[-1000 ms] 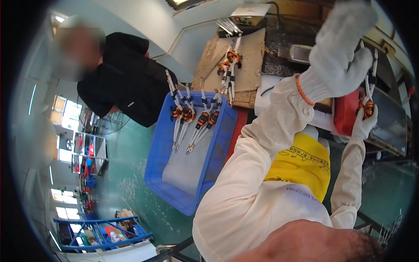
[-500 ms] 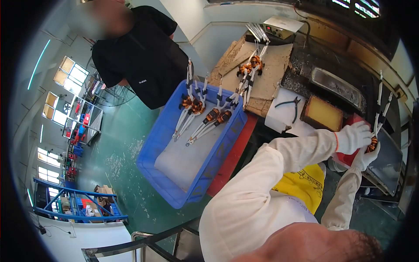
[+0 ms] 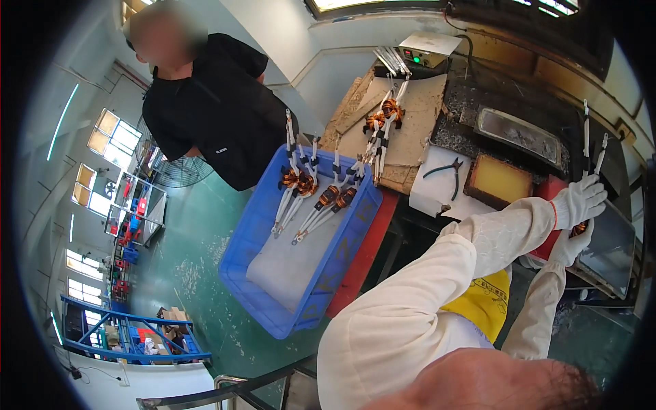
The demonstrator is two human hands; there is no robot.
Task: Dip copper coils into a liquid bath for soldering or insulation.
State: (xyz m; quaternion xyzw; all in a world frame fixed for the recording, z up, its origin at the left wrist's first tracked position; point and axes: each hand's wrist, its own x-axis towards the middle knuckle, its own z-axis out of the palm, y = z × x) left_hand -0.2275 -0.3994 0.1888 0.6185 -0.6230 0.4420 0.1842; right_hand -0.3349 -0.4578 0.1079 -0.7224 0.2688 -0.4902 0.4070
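Observation:
My right hand [image 3: 572, 247], in a white glove, is closed around a copper-wound coil [image 3: 579, 228], only part of which shows. White-sleeved leads [image 3: 586, 140] with dark bands rise from behind my hands toward the far right. Just above the coil, my left hand [image 3: 579, 199], also gloved, lies across the lower part of these leads with its fingers stretched out. A red container [image 3: 549, 188] stands beside my left wrist, partly hidden by it.
A yellow block in a dark tray [image 3: 502, 179], pliers [image 3: 454, 174] and a rectangular metal pan [image 3: 518, 133] are on the bench. More coils [image 3: 386, 113] lie on cardboard, below a control box [image 3: 427, 49]. A blue crate [image 3: 311, 311] holds several coils. A person in black [image 3: 219, 109] stands beyond it.
My left hand has moved up and right, from beside the coil to across its leads. The control box's light has turned from red to green. The view has shifted slightly.

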